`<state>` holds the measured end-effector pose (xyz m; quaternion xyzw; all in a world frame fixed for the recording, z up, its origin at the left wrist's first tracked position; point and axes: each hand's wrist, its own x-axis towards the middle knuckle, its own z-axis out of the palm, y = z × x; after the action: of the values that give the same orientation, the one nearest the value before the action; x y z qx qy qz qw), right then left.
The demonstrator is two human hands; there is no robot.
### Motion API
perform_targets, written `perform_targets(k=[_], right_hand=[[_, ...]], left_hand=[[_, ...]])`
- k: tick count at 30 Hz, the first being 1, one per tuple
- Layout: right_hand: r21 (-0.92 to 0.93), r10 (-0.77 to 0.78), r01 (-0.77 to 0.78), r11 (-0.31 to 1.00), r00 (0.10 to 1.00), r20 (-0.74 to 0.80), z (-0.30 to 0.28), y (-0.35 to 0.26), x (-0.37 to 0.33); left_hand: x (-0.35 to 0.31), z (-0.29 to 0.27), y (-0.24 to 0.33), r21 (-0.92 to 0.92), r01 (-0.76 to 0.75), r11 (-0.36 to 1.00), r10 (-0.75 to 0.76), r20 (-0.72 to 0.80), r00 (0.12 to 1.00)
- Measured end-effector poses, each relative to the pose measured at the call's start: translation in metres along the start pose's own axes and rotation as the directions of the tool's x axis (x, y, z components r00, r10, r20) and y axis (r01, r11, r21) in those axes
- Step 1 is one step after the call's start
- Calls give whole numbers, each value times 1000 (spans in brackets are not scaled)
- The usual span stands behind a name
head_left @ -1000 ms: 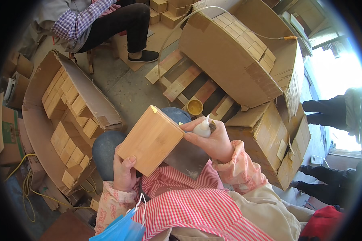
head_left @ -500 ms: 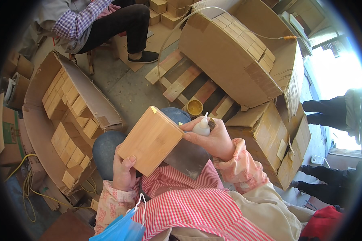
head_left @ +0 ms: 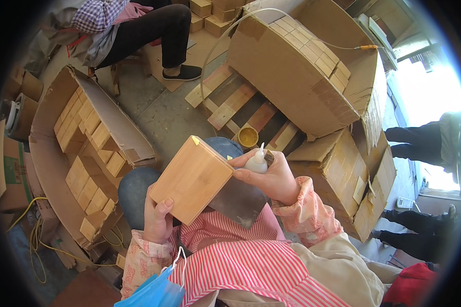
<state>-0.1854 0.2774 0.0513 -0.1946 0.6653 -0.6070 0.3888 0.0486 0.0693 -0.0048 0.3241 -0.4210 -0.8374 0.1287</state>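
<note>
A light wooden box (head_left: 192, 179) with a smooth grained face is held tilted above my lap. My left hand (head_left: 158, 219) grips its lower left side, thumb on the face. Closed round a small white squeeze bottle (head_left: 256, 163) with a pointed nozzle is my right hand (head_left: 279, 179); its thumb and forefinger also meet the box's right corner. The nozzle points up, away from the wood. A small yellow patch (head_left: 195, 140) marks the box's top corner, and another yellow bit shows by my right fingertips. Beneath the bottle, a dark sheet (head_left: 241, 204) lies across my lap.
Left stands an open carton (head_left: 112, 115) with several wooden blocks; a larger carton (head_left: 292, 77) of blocks rests on a pallet (head_left: 233, 105) ahead. A yellow-lined cup (head_left: 248, 136) sits by the pallet. A co-worker (head_left: 153, 36) sits far left; others stand right. A yellow cord (head_left: 33, 245) lies left.
The seated co-worker's arm and upper body have shifted a little. A foot of a person at right has moved. My hands, the box and the bottle stay practically still.
</note>
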Motion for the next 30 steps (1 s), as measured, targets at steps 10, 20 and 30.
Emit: perform_targets(k=[10,20,30], right_hand=[[-7,-3,3,1000,1000,5,0,-3,-1],[3,-16,16,1000,1000,3,1,-2,-1],[-12,8,-8,1000,1000,8,-1,-3,-1]], left_hand=[[0,-1,-1,8,9,1000,-9,-7,1000],[0,-1,0,13,21,1000,-21,3,1000],[0,0,2,-2,23,1000,-23,19,1000]])
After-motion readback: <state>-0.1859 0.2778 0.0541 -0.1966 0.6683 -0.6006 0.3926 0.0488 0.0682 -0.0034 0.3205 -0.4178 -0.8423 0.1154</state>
